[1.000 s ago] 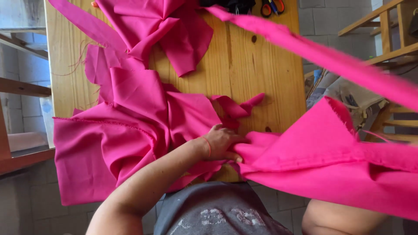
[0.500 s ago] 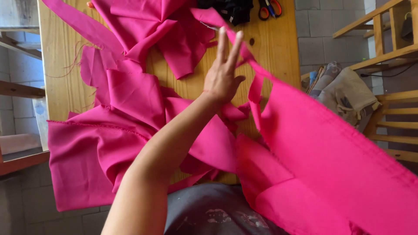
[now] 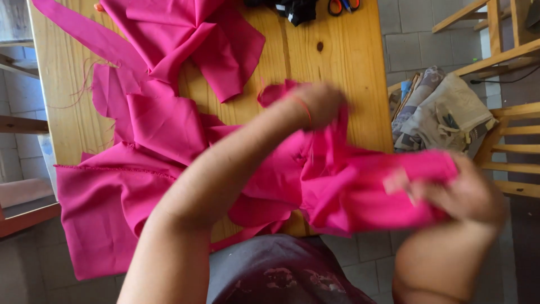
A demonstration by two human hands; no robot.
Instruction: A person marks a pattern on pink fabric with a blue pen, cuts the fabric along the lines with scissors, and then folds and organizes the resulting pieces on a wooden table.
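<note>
A bunched piece of bright pink fabric [image 3: 360, 186] hangs in the air between both hands, over the near right edge of a wooden table [image 3: 337, 67]. My left hand [image 3: 318, 104] is blurred and closed on the fabric's upper left part. Off the table's right side, my right hand [image 3: 458, 191] grips the fabric's right end. More pink fabric pieces [image 3: 163, 118] lie spread over the table's left and far side, one large piece [image 3: 107, 208] draping over the near left edge.
Orange-handled scissors [image 3: 340, 5] and a black object [image 3: 295, 10] sit at the table's far edge. To the right stand wooden chair frames [image 3: 506, 118] with a pile of pale cloth [image 3: 444, 115] on them. Grey tiled floor surrounds the table.
My left hand, raised with spread fingers half a second ago, has closed on the fabric. The wide hanging pink piece has been gathered into a bunch, and my right hand has come into view.
</note>
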